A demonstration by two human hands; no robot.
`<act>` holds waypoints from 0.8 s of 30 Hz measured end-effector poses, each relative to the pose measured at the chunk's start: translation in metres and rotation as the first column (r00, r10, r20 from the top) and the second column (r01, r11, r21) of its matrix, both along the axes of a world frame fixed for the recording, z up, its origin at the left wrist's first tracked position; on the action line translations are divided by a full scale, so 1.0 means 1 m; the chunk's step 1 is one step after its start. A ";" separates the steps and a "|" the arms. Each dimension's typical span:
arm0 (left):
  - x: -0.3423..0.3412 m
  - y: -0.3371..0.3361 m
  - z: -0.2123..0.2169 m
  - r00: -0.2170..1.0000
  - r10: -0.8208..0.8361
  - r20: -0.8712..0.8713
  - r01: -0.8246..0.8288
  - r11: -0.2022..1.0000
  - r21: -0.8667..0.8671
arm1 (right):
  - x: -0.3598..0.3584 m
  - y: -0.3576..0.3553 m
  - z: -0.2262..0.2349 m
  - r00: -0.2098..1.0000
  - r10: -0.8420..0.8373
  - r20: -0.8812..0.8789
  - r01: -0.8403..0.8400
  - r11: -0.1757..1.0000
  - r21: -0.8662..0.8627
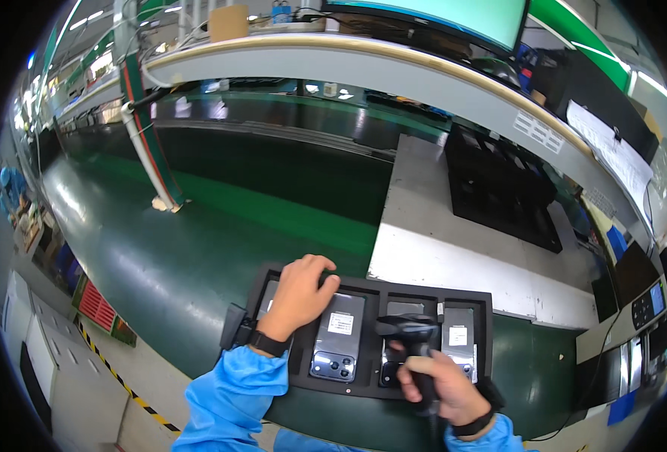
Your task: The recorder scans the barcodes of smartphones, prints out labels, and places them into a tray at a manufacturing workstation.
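From the head camera, I am looking down at a black tray [363,286] sitting at the near edge of the green conveyor belt [198,248], just in front of the near edge of a grey plate [454,264] lying on the belt. The tray is holding phones face down in side-by-side slots.

My left hand [297,295] is reaching in from the lower edge, wrist bent slightly, palm down over the phone in the tray's left slot [268,295]. The fingers are curling together over the tray's far left rim — pressing there rather than gripping anything I can see.

My right hand [443,384] is coming up at the tray's near right corner, fingers wrapped tight around the handle of a black scanner gun [409,331]. Its head is pointing leftward over the third phone [394,354]. The second phone [339,335], grey with a white label, is lying uncovered between my hands, and the fourth phone [459,339] is lying just right of the scanner.

Farther along the belt, a second black tray [499,188] is resting on the grey plate's far right corner.
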State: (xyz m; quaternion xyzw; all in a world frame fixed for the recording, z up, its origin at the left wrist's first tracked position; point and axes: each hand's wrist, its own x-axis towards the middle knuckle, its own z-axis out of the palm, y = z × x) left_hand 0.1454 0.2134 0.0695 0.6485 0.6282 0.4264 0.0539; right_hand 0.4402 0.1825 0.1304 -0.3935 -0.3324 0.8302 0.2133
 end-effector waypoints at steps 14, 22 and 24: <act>0.035 0.004 -0.037 0.989 -0.007 -0.149 0.023 0.994 0.106 | -0.041 -0.055 0.004 0.982 0.061 0.178 -0.098 0.974 0.204; 0.030 0.018 -0.024 0.973 -0.083 -0.218 0.074 0.996 -0.046 | 0.024 -0.058 0.020 0.950 -0.120 0.290 0.004 0.928 0.372; 0.028 0.015 -0.024 0.966 -0.050 -0.252 0.037 0.998 -0.056 | 0.049 -0.050 0.022 0.884 -0.321 0.339 0.144 0.878 0.456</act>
